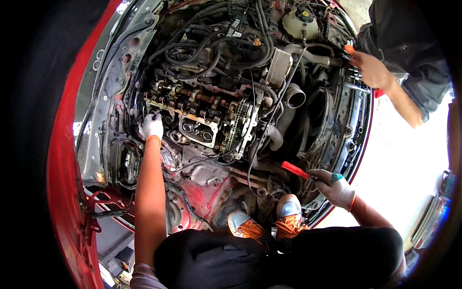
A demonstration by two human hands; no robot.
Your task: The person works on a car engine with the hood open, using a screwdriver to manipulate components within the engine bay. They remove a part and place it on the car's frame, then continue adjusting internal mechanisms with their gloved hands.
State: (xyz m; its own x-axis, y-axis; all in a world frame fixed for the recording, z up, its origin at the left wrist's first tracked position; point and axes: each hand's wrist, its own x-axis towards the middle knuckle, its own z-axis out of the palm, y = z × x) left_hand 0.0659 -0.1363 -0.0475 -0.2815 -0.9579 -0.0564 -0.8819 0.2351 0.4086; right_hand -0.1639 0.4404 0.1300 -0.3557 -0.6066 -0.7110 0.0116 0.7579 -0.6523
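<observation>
My left hand [153, 127], in a white knit glove with an orange cuff, reaches to the left end of the exposed cylinder head [192, 103]. Its fingers are drawn together against the engine there; whatever they pinch is hidden. In my right hand [335, 189], gloved likewise with a green patch, is a screwdriver with a red handle [294, 169]. The hand closes round the shaft end, so the handle points away to the left, over the front right of the engine bay. Camshafts and a timing chain [234, 123] lie uncovered on the engine.
My shoes [288, 214] rest inside the bay's near side. Loose hoses and cables [207, 53] cross the far part. A coolant tank [299, 24] stands at far right. Another person's hand [373, 70] is by the right edge, near several sockets. The red fender [67, 144] runs along the left.
</observation>
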